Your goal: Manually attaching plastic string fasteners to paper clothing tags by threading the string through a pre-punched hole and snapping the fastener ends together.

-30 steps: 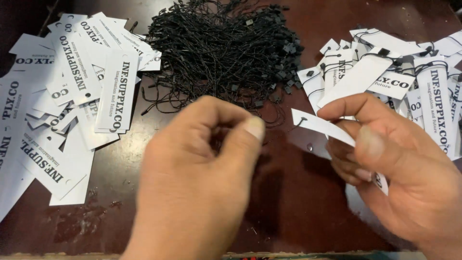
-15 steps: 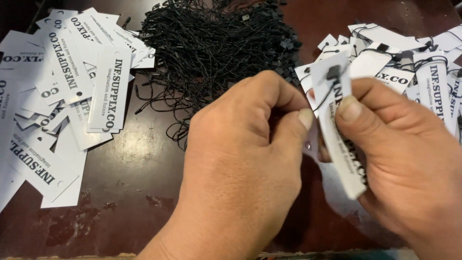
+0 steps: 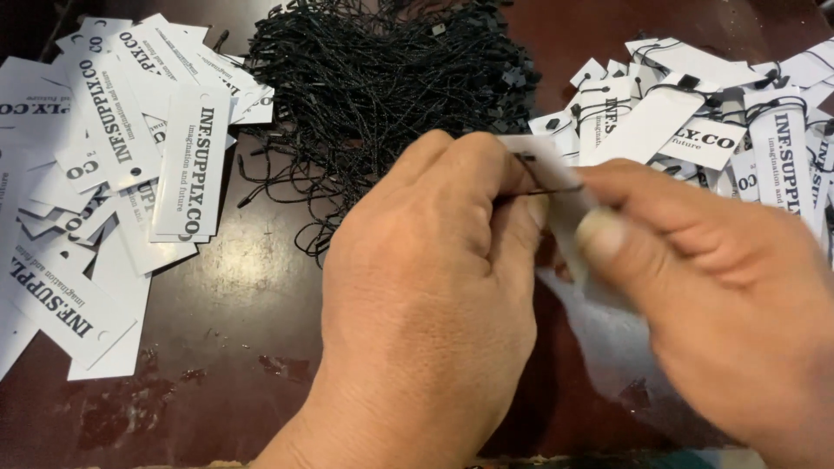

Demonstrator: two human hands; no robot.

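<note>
A dark brown tabletop (image 3: 234,295) carries three stocks: a loose spread of white printed card tags (image 3: 130,174) at the left, bare of strings, a tangled heap of black string loops (image 3: 382,78) at top centre, and strung tags (image 3: 695,130) at the right, each within easy reach. In front, the left hand (image 3: 426,321) pinches one black string (image 3: 543,189) between thumb and forefinger, while the right hand (image 3: 721,295), blurred, grips a white tag (image 3: 556,187) between thumb and fingers, steadying its punched end against the string.
</note>
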